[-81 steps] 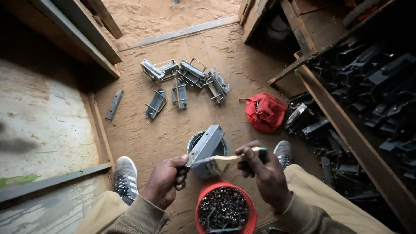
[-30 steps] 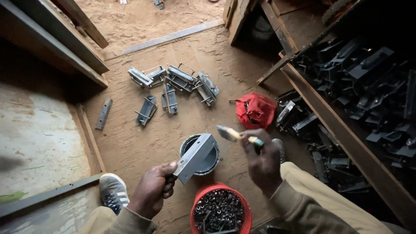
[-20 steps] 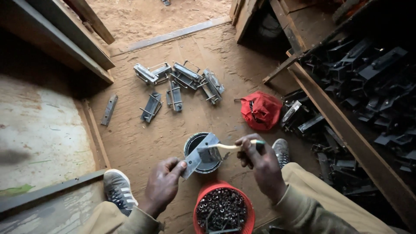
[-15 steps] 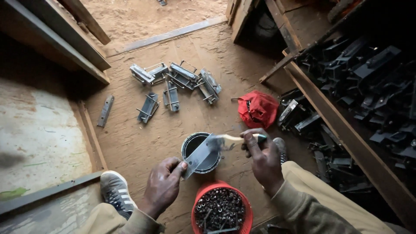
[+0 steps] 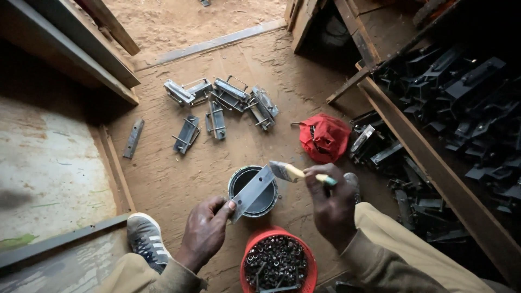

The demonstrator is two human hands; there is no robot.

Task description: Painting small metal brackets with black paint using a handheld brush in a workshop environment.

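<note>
1. Head view: our left hand is closed on the lower end of a flat grey metal strip, thumb and fingers pinching it. The strip slants up to the right across the round tin of dark paint, which stands on the dusty floor between our knees.
2. Our right hand is closed round the handle of a paintbrush; the bristles touch the upper end of the strip, above the tin's right rim.
3. A red bowl of small dark screws sits just below the tin, at the near edge of the floor.
4. Grey metal brackets lie scattered towards the far edge; a lone flat plate lies left of them.
5. A crumpled red bag lies right of the tin, beside a heap of black painted parts.
6. A shoe shows at bottom left.
</note>
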